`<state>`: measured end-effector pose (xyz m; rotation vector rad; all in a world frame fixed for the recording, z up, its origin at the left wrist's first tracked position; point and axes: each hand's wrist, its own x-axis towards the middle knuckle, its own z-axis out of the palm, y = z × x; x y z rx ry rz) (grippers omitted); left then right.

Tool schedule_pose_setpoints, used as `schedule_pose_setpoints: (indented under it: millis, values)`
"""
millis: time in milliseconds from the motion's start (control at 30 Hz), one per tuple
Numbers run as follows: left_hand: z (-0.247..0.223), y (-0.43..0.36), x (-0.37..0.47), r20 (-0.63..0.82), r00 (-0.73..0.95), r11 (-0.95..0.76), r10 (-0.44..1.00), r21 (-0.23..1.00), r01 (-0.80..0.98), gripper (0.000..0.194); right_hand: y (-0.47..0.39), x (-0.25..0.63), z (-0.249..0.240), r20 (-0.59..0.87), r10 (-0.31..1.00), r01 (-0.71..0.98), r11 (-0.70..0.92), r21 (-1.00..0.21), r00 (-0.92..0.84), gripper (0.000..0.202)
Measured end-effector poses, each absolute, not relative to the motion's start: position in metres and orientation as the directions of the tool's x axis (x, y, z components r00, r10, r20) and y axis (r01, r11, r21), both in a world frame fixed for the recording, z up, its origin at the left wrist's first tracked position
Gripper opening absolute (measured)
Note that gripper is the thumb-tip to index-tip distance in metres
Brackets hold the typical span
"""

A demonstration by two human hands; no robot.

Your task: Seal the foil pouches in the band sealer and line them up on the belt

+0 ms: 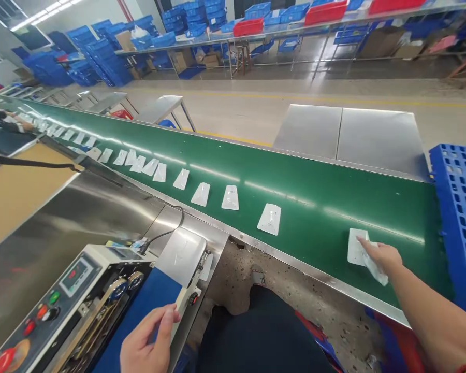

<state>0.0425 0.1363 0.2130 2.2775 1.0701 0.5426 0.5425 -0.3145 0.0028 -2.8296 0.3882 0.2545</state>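
Note:
At the right end of the green conveyor belt [318,191], my right hand [384,257] grips a white pouch [376,269] that hangs below its fingers. Its fingertips touch a second white pouch [355,251] on the belt. My left hand [149,339] is over the blue belt [155,295] of a sealing machine [72,280], thumb and forefinger pressed together, nothing visible between them. Along the green belt lies a row of white pouches, the nearest white pouch [270,219] being left of my right hand.
A blue plastic crate [460,217] stands at the belt's right end. Steel tables [345,132] line the far side. At the far left are a co-worker's arms [13,122]. Behind, blue and red bins [248,27] sit on a long bench.

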Motion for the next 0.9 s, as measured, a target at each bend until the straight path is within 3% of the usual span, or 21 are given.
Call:
schedule_pose_setpoints:
  millis: [100, 200, 300, 433, 500, 633, 733, 900]
  values:
    - [0.208, 0.122, 0.068, 0.150, 0.644, -0.555, 0.750, 0.672, 0.490, 0.036, -0.257, 0.529, 0.024, -0.351, -0.088, -0.208, -0.924, -0.320, 0.932, 0.026]
    - [0.198, 0.099, 0.096, 0.197, 0.630, -0.549, 0.751, 0.716, 0.431, 0.028, -0.171, 0.478, 0.059, -0.339, 0.185, -0.020, -0.854, -0.521, 0.922, 0.038]
    - [0.186, 0.082, 0.118, 0.221, 0.611, -0.525, 0.760, 0.762, 0.379, 0.023, -0.076, 0.397, 0.110, -0.292, 0.555, 0.127, -0.596, -0.793, 0.778, 0.053]
    - [0.179, 0.087, 0.116, 0.214, 0.564, -0.431, 0.797, 0.856, 0.284, 0.040, 0.024, 0.301, 0.174, -0.172, 0.877, 0.140, -0.259, -0.956, 0.449, 0.052]
    - [0.180, 0.097, 0.100, 0.181, 0.407, -0.315, 0.895, 0.903, 0.291, 0.036, 0.057, 0.275, 0.191, -0.183, 0.951, 0.067, -0.206, -0.976, 0.250, 0.049]
    - [0.179, 0.118, 0.060, 0.087, 0.140, -0.123, 0.986, 0.955, 0.269, 0.047, 0.097, 0.249, 0.198, -0.285, 0.958, -0.028, -0.285, -0.958, -0.018, 0.048]
    - [0.172, 0.126, 0.040, 0.027, 0.091, -0.046, 0.995, 0.975, 0.219, 0.051, 0.113, 0.233, 0.194, -0.330, 0.944, 0.013, -0.330, -0.944, -0.017, 0.049]
    - [0.152, 0.139, 0.038, -0.052, 0.004, 0.050, 0.999, 0.968, 0.246, 0.046, 0.135, 0.228, 0.168, -0.287, 0.957, 0.182, -0.290, -0.940, 0.044, 0.045]
